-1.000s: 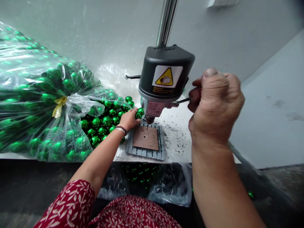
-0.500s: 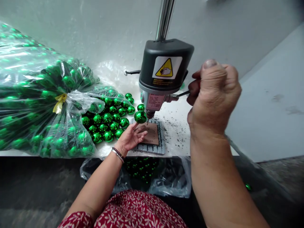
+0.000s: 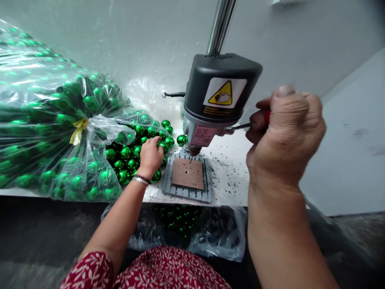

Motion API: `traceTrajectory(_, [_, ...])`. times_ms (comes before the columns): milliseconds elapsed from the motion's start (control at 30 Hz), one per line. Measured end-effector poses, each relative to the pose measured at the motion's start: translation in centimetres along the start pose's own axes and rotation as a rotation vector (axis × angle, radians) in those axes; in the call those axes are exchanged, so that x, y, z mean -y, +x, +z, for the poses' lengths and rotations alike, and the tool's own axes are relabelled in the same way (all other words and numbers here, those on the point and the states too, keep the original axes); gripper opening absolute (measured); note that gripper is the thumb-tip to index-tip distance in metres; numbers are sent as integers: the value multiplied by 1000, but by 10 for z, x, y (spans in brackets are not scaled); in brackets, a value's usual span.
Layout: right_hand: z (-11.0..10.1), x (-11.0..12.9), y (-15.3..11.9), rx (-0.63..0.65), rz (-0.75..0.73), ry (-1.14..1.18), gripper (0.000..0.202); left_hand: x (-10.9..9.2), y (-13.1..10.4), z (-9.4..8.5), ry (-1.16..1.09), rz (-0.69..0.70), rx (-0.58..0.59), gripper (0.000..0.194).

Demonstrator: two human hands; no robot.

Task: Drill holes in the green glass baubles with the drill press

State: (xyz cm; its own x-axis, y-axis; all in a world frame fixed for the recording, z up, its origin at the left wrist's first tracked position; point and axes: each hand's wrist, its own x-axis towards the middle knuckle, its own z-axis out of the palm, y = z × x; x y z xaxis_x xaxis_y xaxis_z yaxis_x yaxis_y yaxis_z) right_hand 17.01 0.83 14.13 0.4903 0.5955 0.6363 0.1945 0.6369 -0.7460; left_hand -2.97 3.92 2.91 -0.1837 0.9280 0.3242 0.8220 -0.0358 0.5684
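Note:
My left hand [image 3: 151, 155] is among shiny green balls [image 3: 125, 152] on the worktable, its fingers curled down against one green ball [image 3: 164, 147] at the pile's right edge. Part of the grasp is hidden behind the hand. My right hand [image 3: 287, 138], raised at the right, is wrapped round the lever [image 3: 242, 126] of a small drill press [image 3: 222, 88]; a bit of red shows between the fingers. The thin drill bit [image 3: 191, 159] points down, bare, above a brown square board [image 3: 187, 173] with a small hole, lying on the grooved metal base [image 3: 207, 196].
A large clear bag [image 3: 45, 132] of green balls, tied with a yellow ribbon [image 3: 78, 130], fills the left side. Dark shavings [image 3: 224, 172] litter the table right of the base. Below the table edge hangs an open plastic bag [image 3: 222, 237] with green balls inside.
My left hand has moved left from beside the drill bit to the pile, its fingers closing. The ball near the bit is gone from there. My right hand stays on the lever.

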Motion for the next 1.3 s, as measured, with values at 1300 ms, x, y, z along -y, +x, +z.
traceTrajectory(1300, [-1, -3, 2, 61, -70, 17, 36, -5, -37, 2, -1451, -674, 682, 26])
